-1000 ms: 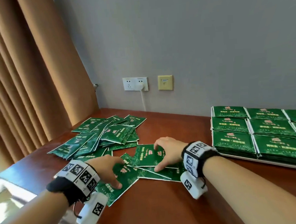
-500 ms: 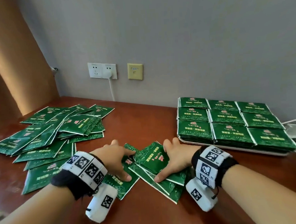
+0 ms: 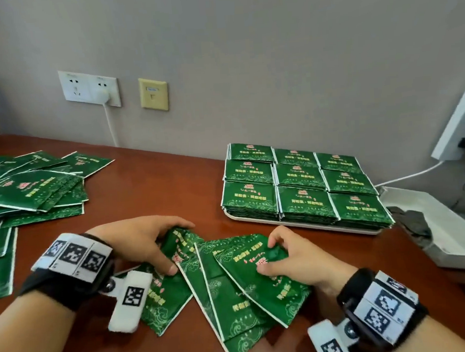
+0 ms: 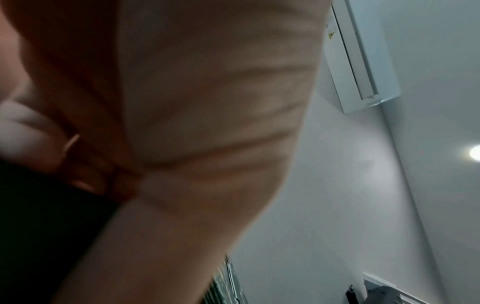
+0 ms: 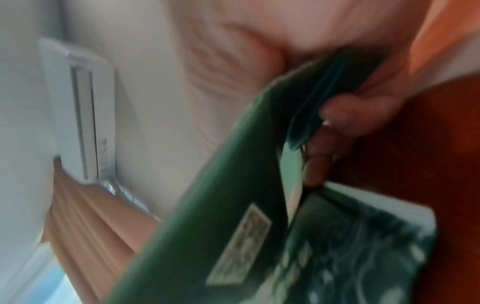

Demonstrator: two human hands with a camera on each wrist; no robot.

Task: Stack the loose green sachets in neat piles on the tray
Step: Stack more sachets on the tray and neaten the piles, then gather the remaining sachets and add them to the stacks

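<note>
Several green sachets [image 3: 233, 290] fan out between my hands, near the table's front edge. My left hand [image 3: 159, 245] grips the fan's left end, thumb underneath and fingers curled over the top. My right hand [image 3: 268, 252] pinches the right end; the right wrist view shows its fingertips [image 5: 337, 115] clamped on the sachets [image 5: 233, 205]. The white tray [image 3: 305, 224] at the right carries neat green piles [image 3: 299, 177] in a three-by-three grid. A loose heap of sachets [image 3: 30, 188] lies at the far left. The left wrist view shows mostly blurred palm.
An open white box [image 3: 441, 233] with dark contents stands right of the tray, with a white device [image 3: 457, 124] and cable against the wall. A wall socket [image 3: 90, 88] with a plugged cord is behind the brown table [image 3: 155, 180].
Both hands went from pressing flat on the sachets to gripping them as a fanned bunch. The view has swung right and closer, bringing the tray more to the centre.
</note>
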